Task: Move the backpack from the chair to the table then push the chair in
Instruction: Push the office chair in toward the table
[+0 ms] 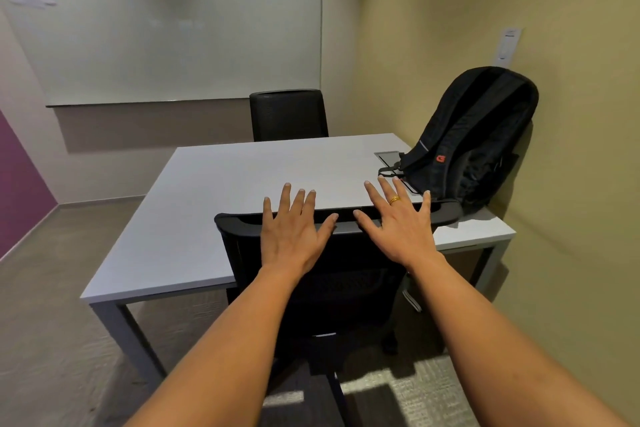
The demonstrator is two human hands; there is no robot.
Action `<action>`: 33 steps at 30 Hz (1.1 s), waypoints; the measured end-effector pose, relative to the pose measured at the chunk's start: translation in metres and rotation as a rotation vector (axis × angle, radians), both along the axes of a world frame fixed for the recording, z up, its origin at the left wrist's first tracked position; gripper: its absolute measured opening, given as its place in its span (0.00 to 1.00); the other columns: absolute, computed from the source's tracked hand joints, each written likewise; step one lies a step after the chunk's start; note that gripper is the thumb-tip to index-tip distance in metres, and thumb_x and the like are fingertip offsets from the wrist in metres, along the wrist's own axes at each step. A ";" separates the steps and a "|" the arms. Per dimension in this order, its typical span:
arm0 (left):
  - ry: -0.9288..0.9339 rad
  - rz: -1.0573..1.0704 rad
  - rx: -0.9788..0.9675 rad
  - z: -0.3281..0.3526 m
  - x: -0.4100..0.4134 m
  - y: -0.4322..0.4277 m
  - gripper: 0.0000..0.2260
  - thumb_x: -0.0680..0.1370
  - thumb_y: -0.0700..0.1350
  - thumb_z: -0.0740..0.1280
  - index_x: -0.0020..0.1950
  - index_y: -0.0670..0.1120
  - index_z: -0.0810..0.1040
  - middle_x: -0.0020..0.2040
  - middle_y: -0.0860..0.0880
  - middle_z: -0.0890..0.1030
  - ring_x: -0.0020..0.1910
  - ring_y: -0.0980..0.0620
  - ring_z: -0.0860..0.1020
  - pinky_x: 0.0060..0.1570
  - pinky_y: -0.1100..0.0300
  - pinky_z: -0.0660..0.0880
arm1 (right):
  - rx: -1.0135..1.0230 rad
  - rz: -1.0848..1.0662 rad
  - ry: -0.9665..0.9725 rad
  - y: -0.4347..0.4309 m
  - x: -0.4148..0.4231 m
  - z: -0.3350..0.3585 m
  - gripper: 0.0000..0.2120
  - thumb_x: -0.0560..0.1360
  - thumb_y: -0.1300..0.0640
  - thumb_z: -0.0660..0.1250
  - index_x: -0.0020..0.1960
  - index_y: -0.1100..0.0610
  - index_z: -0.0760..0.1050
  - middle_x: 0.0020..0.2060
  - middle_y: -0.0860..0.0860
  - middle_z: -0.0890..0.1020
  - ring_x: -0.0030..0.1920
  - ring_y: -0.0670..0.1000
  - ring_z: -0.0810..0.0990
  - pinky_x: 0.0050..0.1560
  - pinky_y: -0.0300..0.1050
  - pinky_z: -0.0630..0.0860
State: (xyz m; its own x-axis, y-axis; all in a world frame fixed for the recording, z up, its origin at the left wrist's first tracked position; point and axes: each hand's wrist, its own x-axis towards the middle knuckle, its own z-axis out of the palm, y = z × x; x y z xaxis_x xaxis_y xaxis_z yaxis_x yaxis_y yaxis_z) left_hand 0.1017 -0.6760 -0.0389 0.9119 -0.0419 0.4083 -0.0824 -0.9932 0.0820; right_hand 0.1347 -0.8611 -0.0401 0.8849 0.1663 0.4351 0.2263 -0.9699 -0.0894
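The black backpack (474, 135) stands upright on the white table (214, 198) at its right end, leaning against the yellow wall. Its strap trails onto the tabletop. The black mesh chair (329, 281) is close against the table's near edge, its backrest top overlapping the tabletop in view. My left hand (294, 232) hovers over or rests at the top of the backrest, fingers spread, holding nothing. My right hand (398, 222), with a gold ring, is spread the same way beside it, toward the backpack.
A second black chair (289, 114) stands at the table's far side. A grey cable hatch (388, 158) is set in the tabletop by the backpack. A whiteboard (173, 28) covers the far wall. The yellow wall (571, 184) is close on the right; carpet lies to the left.
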 end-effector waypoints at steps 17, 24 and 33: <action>-0.025 0.100 -0.011 0.001 0.035 -0.032 0.32 0.74 0.64 0.38 0.74 0.50 0.55 0.75 0.49 0.60 0.76 0.49 0.47 0.72 0.45 0.45 | 0.064 0.099 -0.039 -0.027 0.047 0.000 0.33 0.71 0.32 0.41 0.72 0.44 0.54 0.74 0.49 0.58 0.74 0.51 0.50 0.69 0.65 0.44; -0.015 0.153 -0.018 -0.001 0.030 -0.038 0.30 0.76 0.62 0.41 0.74 0.50 0.54 0.76 0.49 0.58 0.76 0.50 0.48 0.72 0.46 0.46 | 0.068 0.128 -0.019 -0.031 0.046 -0.003 0.32 0.72 0.33 0.41 0.73 0.45 0.52 0.74 0.49 0.57 0.74 0.51 0.48 0.69 0.64 0.43; -0.008 0.157 -0.057 -0.002 0.029 -0.044 0.30 0.77 0.62 0.42 0.74 0.49 0.53 0.76 0.49 0.58 0.76 0.50 0.49 0.73 0.47 0.46 | 0.070 0.145 -0.007 -0.036 0.049 -0.003 0.33 0.70 0.33 0.40 0.73 0.44 0.51 0.75 0.49 0.55 0.74 0.51 0.48 0.69 0.65 0.45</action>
State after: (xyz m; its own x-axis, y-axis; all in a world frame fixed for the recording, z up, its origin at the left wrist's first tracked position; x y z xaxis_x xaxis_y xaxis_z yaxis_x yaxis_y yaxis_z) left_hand 0.1303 -0.7196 -0.0406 0.9021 0.1247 0.4131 0.0728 -0.9876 0.1389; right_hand 0.1834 -0.8969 -0.0429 0.8507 0.2610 0.4562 0.3642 -0.9186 -0.1536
